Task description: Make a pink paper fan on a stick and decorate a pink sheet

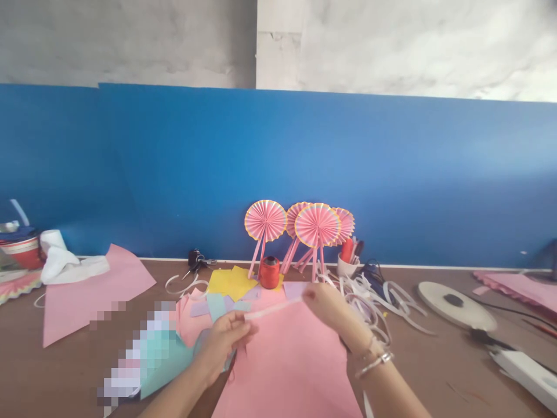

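A narrow white strip (pixel 275 309) is stretched between my two hands, above a large pink paper sheet (pixel 296 366). My left hand (pixel 228 337) pinches its left end between thumb and fingers. At the other end, my right hand (pixel 324 302) is closed on the strip, a bracelet on its wrist. Behind the hands stands a red thread spool (pixel 270 273). Scraps of yellow paper (pixel 230 281) and pink, purple and pale blue paper lie around it. Several round pink pleated paper fans (pixel 266 221) lean against the blue panel at the back.
Tangled white strips (pixel 369 299) lie right of the sheet, near a white cup (pixel 348 265) of tools. Further right are a pale round disc (pixel 456 305) and a white device (pixel 524 371) with a cord. At left are keys (pixel 198 260), pink paper (pixel 91 296) and a striped red cup (pixel 21 249).
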Available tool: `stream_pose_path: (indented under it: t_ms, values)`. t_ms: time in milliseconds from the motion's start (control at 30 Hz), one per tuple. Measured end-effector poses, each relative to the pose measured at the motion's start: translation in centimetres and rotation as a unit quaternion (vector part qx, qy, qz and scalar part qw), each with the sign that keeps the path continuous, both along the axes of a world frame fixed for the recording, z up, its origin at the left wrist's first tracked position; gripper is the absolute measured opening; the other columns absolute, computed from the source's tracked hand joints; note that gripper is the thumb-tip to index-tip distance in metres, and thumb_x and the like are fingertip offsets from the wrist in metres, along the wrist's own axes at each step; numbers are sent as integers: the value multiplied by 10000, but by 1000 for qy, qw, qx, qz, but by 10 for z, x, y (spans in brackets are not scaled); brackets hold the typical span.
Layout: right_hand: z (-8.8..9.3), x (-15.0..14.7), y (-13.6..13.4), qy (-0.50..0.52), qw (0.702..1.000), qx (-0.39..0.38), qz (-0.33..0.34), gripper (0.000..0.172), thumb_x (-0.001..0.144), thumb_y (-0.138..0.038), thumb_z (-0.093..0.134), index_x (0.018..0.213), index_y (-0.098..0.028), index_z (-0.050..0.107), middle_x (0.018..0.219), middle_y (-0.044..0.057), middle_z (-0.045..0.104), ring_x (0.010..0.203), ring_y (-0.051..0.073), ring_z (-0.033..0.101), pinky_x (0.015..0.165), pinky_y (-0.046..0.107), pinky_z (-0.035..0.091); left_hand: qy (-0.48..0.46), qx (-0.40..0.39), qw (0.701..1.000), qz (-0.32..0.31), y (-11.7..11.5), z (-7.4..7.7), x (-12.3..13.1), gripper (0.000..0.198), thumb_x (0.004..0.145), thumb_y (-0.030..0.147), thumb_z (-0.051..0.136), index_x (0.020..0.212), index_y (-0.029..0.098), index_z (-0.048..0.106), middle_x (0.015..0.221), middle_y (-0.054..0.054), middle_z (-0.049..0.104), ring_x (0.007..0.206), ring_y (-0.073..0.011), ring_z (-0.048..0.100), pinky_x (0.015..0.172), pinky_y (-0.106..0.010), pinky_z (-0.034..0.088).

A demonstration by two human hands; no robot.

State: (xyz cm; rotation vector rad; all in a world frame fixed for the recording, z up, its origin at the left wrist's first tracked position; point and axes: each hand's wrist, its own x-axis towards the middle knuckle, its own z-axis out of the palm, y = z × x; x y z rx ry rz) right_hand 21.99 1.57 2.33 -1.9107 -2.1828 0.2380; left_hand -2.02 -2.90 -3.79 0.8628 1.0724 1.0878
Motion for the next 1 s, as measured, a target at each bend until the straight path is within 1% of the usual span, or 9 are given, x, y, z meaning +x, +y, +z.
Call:
stream_pose_path:
  t_ms: [33,100,167,233,333,433,567,700,1000]
  values:
    - [-2,-15,-5,22,999,14,40,209,789,-118,464,745,-179,659,800,60,684,778,160,605,700,245,383,-3,-2,1000,-5,-2,1,2,368,546,402,799,743,177,586,784,-50,699,891,-204,668,794,-260,485]
    - [-10,-43,-16,115,979,65,154,192,782,-103,481,744,-183,651,770,32,668,745,145,584,689,236,384,7,-12,1000,-3,-6,2,4,361,554,406,788,721,186,556,734,-29,685,812,-201,684,699,-249,493]
    - [-20,-65,-26,165,957,108,211,145,781,-109,524,752,-188,643,784,24,657,785,158,568,722,253,383,28,-23,999,-6,-7,2,7,351,581,430,757,730,191,547,650,-1,656,685,-188,686,535,-219,448]
    - [-31,-77,-32,176,945,141,236,133,778,-97,540,792,-186,636,825,31,643,817,173,550,729,270,379,42,-23,999,-14,-8,2,9,343,613,455,727,755,192,557,591,12,636,622,-183,676,462,-204,388]
    - [-42,-81,-33,159,944,163,238,149,785,-62,520,790,-177,616,825,36,618,800,173,521,717,279,371,35,-7,999,-15,-8,2,10,351,613,463,734,727,178,565,643,-18,677,701,-194,683,566,-228,441]
    - [-45,-79,-31,144,947,161,236,154,807,-65,501,758,-175,598,797,33,605,788,169,509,714,280,363,16,6,1000,-17,-7,1,11,369,583,456,761,705,168,567,686,-43,698,797,-224,683,686,-272,471]
    - [-45,-80,-30,135,948,153,245,178,827,-83,483,729,-174,600,785,37,616,777,171,518,710,286,359,39,12,999,-17,-8,1,12,378,586,483,746,709,171,571,649,-34,695,743,-223,685,649,-281,470]
    - [-45,-80,-30,147,948,130,251,206,825,-76,469,720,-176,616,771,37,634,758,168,534,695,275,369,65,20,998,-2,-9,5,13,358,591,489,722,699,179,579,688,-38,713,734,-210,685,662,-278,478]
    - [-43,-80,-31,181,952,93,228,202,790,-68,461,687,-172,601,755,27,634,705,139,560,634,226,379,111,28,993,8,-12,9,16,289,613,447,679,680,178,596,721,-51,719,670,-190,679,589,-264,490]
